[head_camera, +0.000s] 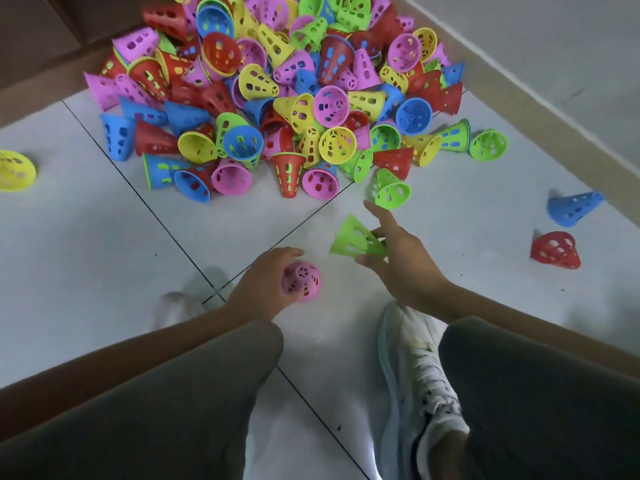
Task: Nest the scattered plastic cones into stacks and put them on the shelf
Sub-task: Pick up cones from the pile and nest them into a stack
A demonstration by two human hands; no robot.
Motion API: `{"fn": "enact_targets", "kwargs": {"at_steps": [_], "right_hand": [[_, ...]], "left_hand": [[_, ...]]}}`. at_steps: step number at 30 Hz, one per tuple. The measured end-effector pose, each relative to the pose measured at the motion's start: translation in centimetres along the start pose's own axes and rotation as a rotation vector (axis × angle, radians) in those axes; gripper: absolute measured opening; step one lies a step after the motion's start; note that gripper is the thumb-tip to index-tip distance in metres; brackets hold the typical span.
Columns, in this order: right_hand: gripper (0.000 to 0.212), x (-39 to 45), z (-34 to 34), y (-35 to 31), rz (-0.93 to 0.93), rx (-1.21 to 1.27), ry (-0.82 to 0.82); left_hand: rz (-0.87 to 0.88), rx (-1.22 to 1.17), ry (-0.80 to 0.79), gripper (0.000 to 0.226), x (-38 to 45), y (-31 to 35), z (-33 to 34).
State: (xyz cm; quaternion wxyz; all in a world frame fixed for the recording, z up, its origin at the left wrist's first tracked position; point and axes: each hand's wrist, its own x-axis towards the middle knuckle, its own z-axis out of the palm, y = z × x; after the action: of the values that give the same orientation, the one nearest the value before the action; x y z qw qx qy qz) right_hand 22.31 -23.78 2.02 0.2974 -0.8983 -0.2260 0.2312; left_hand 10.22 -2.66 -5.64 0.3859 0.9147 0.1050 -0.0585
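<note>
A big heap of perforated plastic cones in red, blue, yellow, green and pink covers the white tiled floor ahead of me. My left hand grips a pink cone low over the floor, its narrow end pointing up toward me. My right hand holds a green cone between thumb and fingers, its wide rim facing left. Another green cone lies just beyond my right fingertips at the heap's near edge.
Loose cones lie apart from the heap: a yellow cone at far left, a blue cone and a red cone at right. A wall baseboard runs along the right. My knees and a white shoe fill the foreground.
</note>
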Motion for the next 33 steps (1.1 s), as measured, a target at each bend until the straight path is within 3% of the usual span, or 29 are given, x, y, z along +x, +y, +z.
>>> {"fn": "enact_targets", "kwargs": {"at_steps": [4, 9, 13, 21, 25, 33], "right_hand": [[0.085, -1.0, 0.4, -0.6, 0.033, 0.032, -0.035], [0.078, -1.1, 1.9, -1.7, -0.043, -0.059, -0.068], [0.068, -0.6, 3.1, -3.0, -0.148, -0.146, -0.127], [0.060, 1.0, 6.4, -3.6, -0.217, -0.213, -0.148], [0.054, 1.9, 7.8, -2.9, -0.226, -0.295, -0.094], [0.051, 3.1, 7.1, -2.1, -0.182, -0.180, -0.090]], "left_hand": [[0.000, -0.083, 0.000, 0.075, 0.2, -0.7, -1.1], [0.016, -0.055, -0.023, 0.045, -0.9, -2.5, -4.7], [0.015, -0.020, 0.043, 0.048, -1.4, -4.0, -8.2], [-0.115, -0.163, 0.244, 0.021, 0.4, -5.1, -10.8], [-0.118, -0.185, 0.254, 0.021, 1.2, -5.3, -10.7], [-0.101, -0.172, 0.218, 0.024, 3.1, -4.5, -9.6]]}}
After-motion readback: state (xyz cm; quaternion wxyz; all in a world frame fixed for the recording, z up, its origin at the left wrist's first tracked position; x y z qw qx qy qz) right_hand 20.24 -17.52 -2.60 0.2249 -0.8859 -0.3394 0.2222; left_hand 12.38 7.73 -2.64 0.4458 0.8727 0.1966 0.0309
